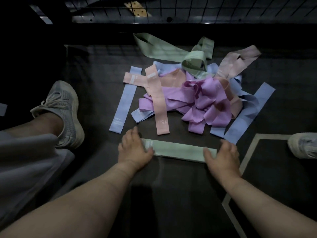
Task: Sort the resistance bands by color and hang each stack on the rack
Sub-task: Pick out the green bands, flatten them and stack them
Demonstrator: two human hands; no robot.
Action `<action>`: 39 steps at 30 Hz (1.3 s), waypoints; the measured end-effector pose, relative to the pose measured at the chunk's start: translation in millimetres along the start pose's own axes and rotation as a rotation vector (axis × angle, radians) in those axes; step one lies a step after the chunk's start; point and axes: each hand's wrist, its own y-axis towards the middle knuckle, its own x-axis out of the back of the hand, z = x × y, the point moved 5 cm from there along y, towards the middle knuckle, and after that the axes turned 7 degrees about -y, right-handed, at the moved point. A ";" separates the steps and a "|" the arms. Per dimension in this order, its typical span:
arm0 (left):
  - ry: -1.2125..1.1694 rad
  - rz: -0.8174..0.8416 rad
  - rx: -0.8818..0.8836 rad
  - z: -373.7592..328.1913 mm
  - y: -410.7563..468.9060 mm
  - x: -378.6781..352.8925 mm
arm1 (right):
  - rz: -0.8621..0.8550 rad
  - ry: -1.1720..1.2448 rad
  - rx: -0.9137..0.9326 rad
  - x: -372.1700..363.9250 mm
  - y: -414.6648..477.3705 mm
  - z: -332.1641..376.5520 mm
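A flat green band (178, 150) lies on the dark floor mat just in front of me. My left hand (134, 148) rests on its left end and my right hand (222, 156) on its right end, fingers fairly straight, pressing it flat. Beyond it lies a tangled heap of bands: purple ones (205, 103) in the middle, pink ones (158, 103) across them, blue ones (122, 102) at the left and right edges, more green ones (159, 47) at the back. A black wire grid rack (205, 7) stands along the far edge.
My left foot in a grey sneaker (66, 114) is planted at the left of the mat; my other shoe (303, 145) shows at the right edge. A pale line (247, 157) marks the floor at the right. A tan perforated piece (137, 9) lies behind the grid.
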 end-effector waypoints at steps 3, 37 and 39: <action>-0.426 -0.117 0.407 8.1 0.0 -0.2 | 0.051 0.373 -0.440 -24.8 4.3 -19.6; -0.447 -0.160 -0.192 -201.7 125.1 80.4 | 0.123 -0.268 0.258 109.2 219.7 204.7; -0.462 -0.134 -0.208 -205.0 120.4 82.3 | -0.033 -0.178 0.242 128.1 213.5 198.3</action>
